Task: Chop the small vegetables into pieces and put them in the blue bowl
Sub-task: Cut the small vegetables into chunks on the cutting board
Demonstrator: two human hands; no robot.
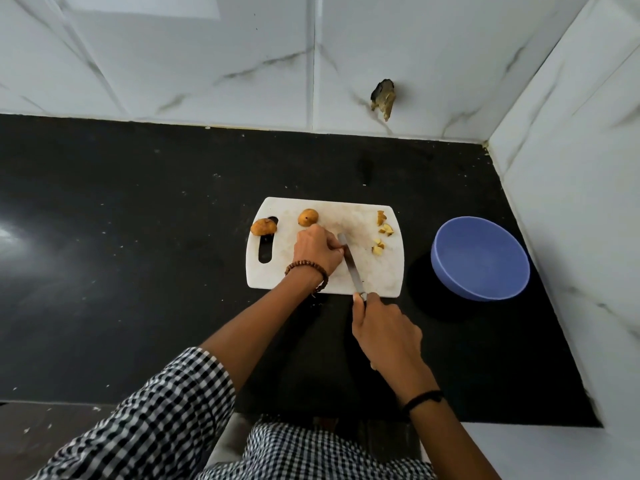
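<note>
Chopping is the step in hand, and by my reckoning it is well short of halfway. The right hand (384, 334) is wrapped firmly round the handle of the knife (350, 263), just off the near edge of the cutting board (381, 271), with the blade running away from the person across the middle of the board. The left hand (317, 251) sits on the board against the blade's left side, fingers curled down with the tips at the steel. Whatever they may be pinning is hidden under the hand, so I cannot tell whether it holds a vegetable or nothing at all. 2 whole vegetables (308, 217) wait uncut: 1 just beyond the left hand's knuckles, the other vegetable (264, 226) further left, lying partly over the board's handle slot. Cut pieces (386, 230) lie in 3 little clusters on the far right part of the board, across the blade from the left hand. The blue bowl (481, 258) stands on the black counter (138, 237) just right of the board, with nothing in it. The next move, I'd judge, calls for a clean downward press with the curled fingertips kept back from the edge. After that, the 2 whole ones need cutting before anything is swept rightward into the bowl.
</note>
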